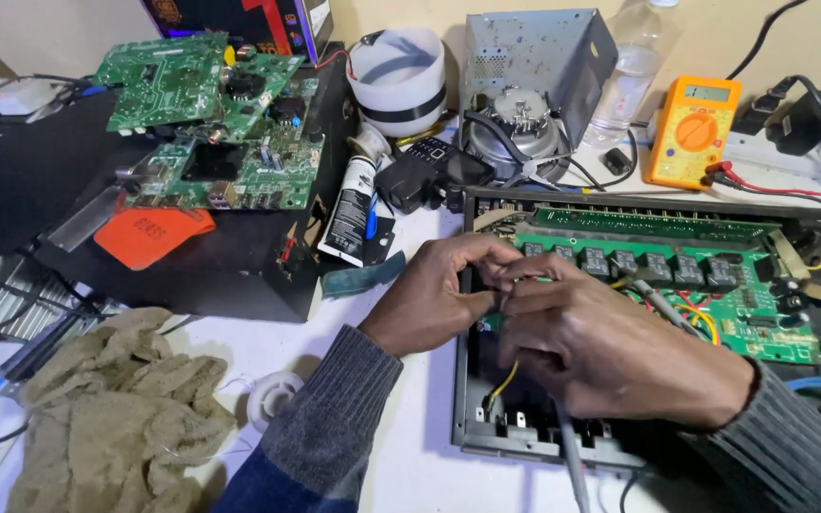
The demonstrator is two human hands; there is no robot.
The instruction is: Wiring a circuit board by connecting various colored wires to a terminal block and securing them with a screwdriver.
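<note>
Relay board, green w/ a row of black relays, sits inside the open metal chassis so it stays put on the desk. Head view: left hand and right hand meet at the board's left end, fingertips pressed together pinching something small, can't tell what. Yellow wire runs down below them. Multimeter parked just behind the board, spare boards well off to its left.

Open white tabletop btwn the khaki rag and the metal chassis = only easy way in, w/ a small white spool sitting in it. Inside the chassis both hands, left hand and right hand, crowd the gap beside the green relay board; loose wires clutter the rest. Far side blocked: glue tube, black adapter, fan housing, yellow multimeter; stacked green boards fill the left.
</note>
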